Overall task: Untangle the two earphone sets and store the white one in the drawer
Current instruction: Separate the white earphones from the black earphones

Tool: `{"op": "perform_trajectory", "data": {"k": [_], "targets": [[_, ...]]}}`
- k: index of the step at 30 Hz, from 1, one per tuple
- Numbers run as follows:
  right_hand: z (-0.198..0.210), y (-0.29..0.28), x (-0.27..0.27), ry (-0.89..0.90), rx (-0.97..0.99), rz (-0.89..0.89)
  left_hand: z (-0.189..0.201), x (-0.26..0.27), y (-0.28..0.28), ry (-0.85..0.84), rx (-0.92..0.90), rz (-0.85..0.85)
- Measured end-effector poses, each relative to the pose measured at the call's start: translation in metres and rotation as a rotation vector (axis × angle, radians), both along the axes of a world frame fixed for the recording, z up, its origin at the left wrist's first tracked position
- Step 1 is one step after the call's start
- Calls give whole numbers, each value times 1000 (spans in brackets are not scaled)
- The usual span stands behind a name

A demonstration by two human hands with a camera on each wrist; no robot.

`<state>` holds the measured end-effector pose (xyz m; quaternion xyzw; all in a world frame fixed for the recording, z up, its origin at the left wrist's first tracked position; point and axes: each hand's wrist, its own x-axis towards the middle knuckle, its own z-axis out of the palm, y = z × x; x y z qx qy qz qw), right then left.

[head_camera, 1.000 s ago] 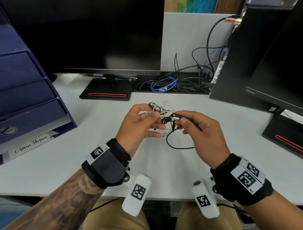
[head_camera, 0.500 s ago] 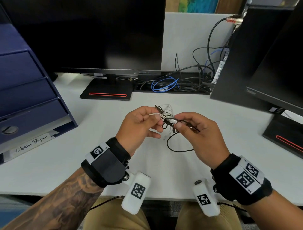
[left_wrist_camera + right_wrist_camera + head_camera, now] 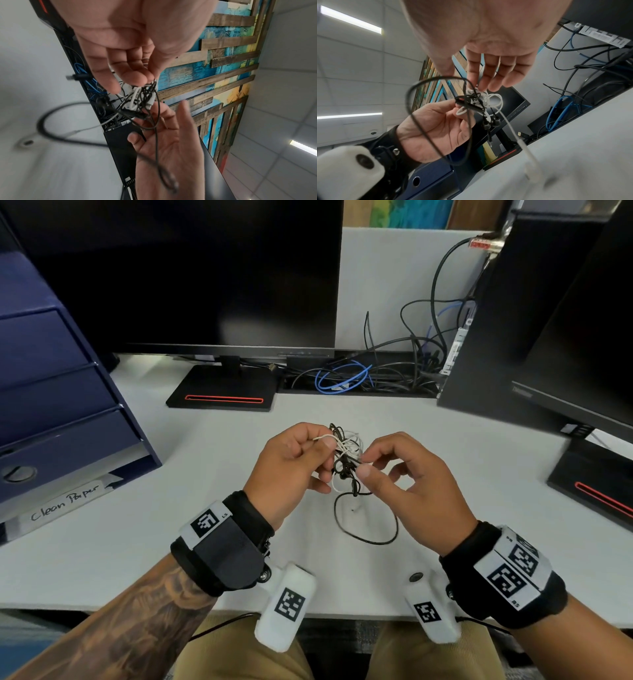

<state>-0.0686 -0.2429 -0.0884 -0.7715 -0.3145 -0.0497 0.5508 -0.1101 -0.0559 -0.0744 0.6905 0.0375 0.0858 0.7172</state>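
A white surface (image 3: 102, 559) between two dark monitors carries the work, with a blue drawer unit (image 3: 58, 419) at its left edge and a nest of power and network cables (image 3: 346, 378) in the trough behind. Above the middle of it, the left hand (image 3: 291, 470) and right hand (image 3: 414, 491) hold one knot of earphones clear of the surface. Compared with half a second ago, the hands have drawn closer and the tangle now sits bunched between them, white loops fanned out on top; the left grip is pinched on a strand of the white earphone set (image 3: 347, 445), pulled out sideways over its fingers, while the right grip pinches the black earphone set (image 3: 346, 467) at the knot's lower side. A long black loop (image 3: 366, 525) hangs down to the surface between the wrists. In the right wrist view two black earbuds (image 3: 491, 123) dangle under the knot and a white lead trails off toward the surface. The sets are not yet apart, so separation looks barely begun and storing is some way off. Room is generous in front and to both sides; the drawer unit stands well apart to the left, its drawers appear closed, and the dangling loop could catch on the wrist cameras.
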Motion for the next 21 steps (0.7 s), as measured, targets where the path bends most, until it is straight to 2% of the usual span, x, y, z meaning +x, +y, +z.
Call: {"op": "perform_trajectory", "data": {"k": [14, 21], "targets": [[-5, 4, 0, 178, 67, 16, -7, -2, -7, -19, -121, -110], [-2, 1, 1, 94, 0, -12, -4, -4, -9, -22, -86, -92]]}}
